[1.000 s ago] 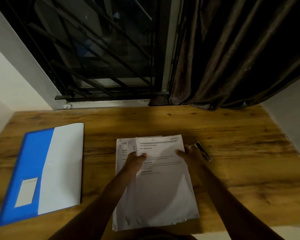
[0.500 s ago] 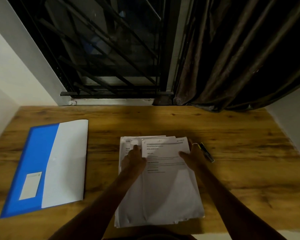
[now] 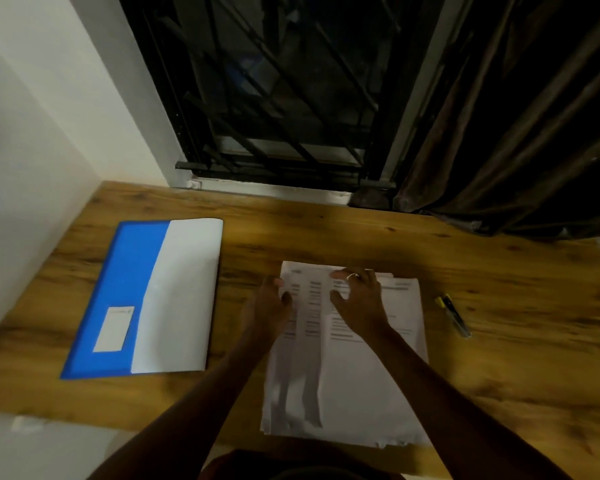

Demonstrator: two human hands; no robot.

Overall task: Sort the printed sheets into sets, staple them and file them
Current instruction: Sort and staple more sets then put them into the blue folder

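Left grip (image 3: 271, 308) pinches the sheets (image 3: 361, 386), right grip (image 3: 359, 301) splayed loose on them — wooden desk (image 3: 326, 230), barred window (image 3: 274, 98).

Dim light reaches the sheets (image 3: 361, 386) from their near side; grey shadow streaks cross them and motion blur smears their print. Beyond them the window (image 3: 278, 98) is black; to their left the wall (image 3: 32, 133) is brightest, slanted by wide-angle distortion.
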